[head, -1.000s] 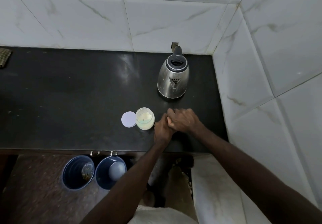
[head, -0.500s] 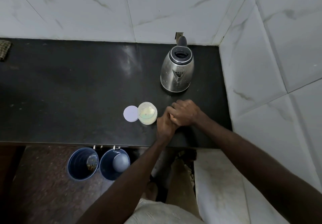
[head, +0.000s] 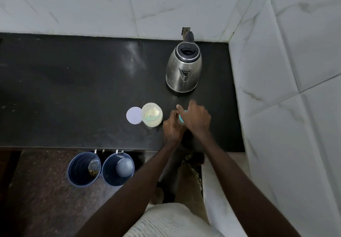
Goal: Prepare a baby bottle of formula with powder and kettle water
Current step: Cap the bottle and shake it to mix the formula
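Observation:
A steel kettle [head: 183,69] with a black lid and handle stands at the back right of the black counter [head: 73,89]. In front of it sits an open jar of pale powder [head: 151,114], its white lid [head: 134,115] lying flat to the left. My left hand [head: 172,127] and my right hand [head: 196,120] meet just right of the jar around a baby bottle; only its teal ring [head: 181,119] shows between them. My left hand grips the bottle from below. My right hand covers its top, blurred by motion. The bottle's body is hidden.
White marble-tiled walls close the counter at the back and right [head: 295,70]. Below the front edge hang two dark blue bins [head: 84,168] [head: 118,168], one holding a round grey object. A brown speckled floor shows underneath.
My hands were clasped tight together over the bottle. Now my right hand has lifted and spread, and the teal ring shows between the hands. The camera tilted, shifting the scene slightly.

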`<state>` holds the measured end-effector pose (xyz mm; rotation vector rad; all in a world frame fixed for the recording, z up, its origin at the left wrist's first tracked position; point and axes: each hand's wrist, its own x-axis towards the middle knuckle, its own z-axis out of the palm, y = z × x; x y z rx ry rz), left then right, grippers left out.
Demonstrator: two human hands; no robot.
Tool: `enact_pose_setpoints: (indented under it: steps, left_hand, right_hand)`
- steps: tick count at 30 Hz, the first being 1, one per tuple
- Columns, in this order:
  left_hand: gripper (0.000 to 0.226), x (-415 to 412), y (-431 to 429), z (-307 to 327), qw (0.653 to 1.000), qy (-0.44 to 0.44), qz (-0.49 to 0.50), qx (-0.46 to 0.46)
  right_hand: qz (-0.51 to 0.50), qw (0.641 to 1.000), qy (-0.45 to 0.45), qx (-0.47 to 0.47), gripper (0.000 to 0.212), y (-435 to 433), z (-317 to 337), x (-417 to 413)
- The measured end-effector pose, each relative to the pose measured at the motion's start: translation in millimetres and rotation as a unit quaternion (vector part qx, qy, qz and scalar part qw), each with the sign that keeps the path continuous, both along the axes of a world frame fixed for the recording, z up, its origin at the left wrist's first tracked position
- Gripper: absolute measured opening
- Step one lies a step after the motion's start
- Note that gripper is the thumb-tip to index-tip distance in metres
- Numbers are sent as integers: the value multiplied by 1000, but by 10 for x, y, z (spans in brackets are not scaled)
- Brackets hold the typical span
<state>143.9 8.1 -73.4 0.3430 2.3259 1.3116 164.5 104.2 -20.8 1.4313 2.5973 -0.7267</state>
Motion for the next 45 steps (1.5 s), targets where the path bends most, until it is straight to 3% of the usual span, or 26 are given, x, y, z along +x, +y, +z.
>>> enact_pose_setpoints:
  steps: [3, 5, 6, 7, 10, 13, 17, 21, 31, 35, 39, 45]
  left_hand:
    - [47, -36, -5, -84, 1000, 2, -19, -4]
    - [48, -30, -11, -105, 1000, 9, -16, 3]
    - [48, -29, -11, -101, 1000, 10, -16, 4]
    - [48, -32, -8, -104, 1000, 14, -20, 4]
    - [49, -29, -13, -111, 999, 20, -25, 11]
    - [49, -24, -7, -93, 999, 24, -21, 8]
    - [48, -34, -18, -120, 999, 20, -24, 13]
    - [49, -31, -20, -132, 999, 4, -20, 28]
    - [47, -25, -38, -135, 998, 10, -24, 58]
    - [40, -11, -58, -123, 997, 38, -34, 52]
    - [31, -25, -45, -132, 998, 32, -30, 46]
    - [29, -33, -46, -221, 998, 31, -30, 49]
  right_hand:
    - [-65, 981, 106, -148, 65, 267, -12, 279]
    - [-105, 972, 178, -114, 44, 419, -116, 475]
    - [-88, 979, 165, -78, 27, 484, -152, 554]
    - [-48, 988, 137, -61, 23, 532, -208, 618]
    - [88, 992, 54, -73, 64, 502, -354, 676]
    - [158, 986, 36, -35, 61, 422, -516, 667]
    - [119, 990, 67, -19, 53, 373, -342, 612]
    - [30, 988, 148, -23, 62, 244, 10, 607]
    - [96, 962, 230, 108, 57, 34, 76, 781]
    - [188, 959, 167, 127, 58, -17, 86, 723]
    - [178, 970, 119, 118, 57, -110, 29, 644]
    - [180, 972, 119, 97, 64, -155, -74, 665]
